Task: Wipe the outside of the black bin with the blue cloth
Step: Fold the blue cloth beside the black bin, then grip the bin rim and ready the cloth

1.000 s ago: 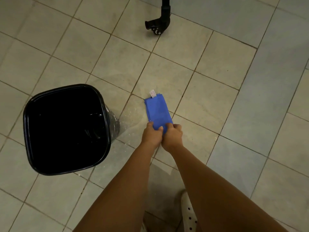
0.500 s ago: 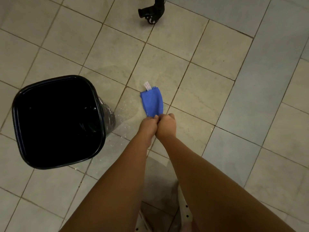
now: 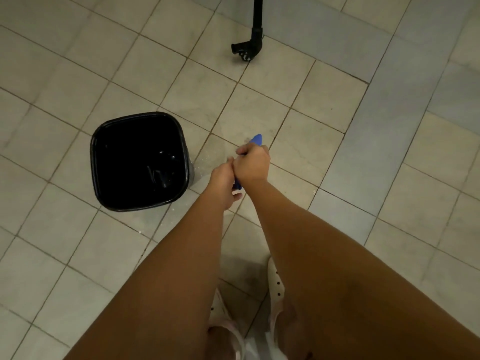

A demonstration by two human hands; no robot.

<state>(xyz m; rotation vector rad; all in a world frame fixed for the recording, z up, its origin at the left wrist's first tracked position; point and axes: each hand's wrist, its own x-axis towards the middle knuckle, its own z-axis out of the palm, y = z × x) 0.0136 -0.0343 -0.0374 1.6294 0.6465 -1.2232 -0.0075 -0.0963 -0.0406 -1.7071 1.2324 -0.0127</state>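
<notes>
The black bin [image 3: 185, 162] stands open on the tiled floor, left of centre, with a black liner inside. Just right of it my right hand [image 3: 253, 165] grips the bunched blue cloth [image 3: 256, 139]; one blue tip sticks out above the fist. A short blue end shows below the fist, between my hands. My left hand [image 3: 222, 181] lies against that lower end with its fingers curled at it. Both hands are off the floor and apart from the bin. Most of the cloth is hidden inside my hands.
A black stand leg with a caster [image 3: 248, 49] is on the floor at the top, beyond my hands. My white shoes [image 3: 275, 284] are at the bottom. Small white specks [image 3: 205, 159] lie on the tiles beside the bin.
The cloth lay flat on the floor with both hands pinching its near edge. It is now lifted and bunched inside my right fist, and the view has pulled back from the floor.
</notes>
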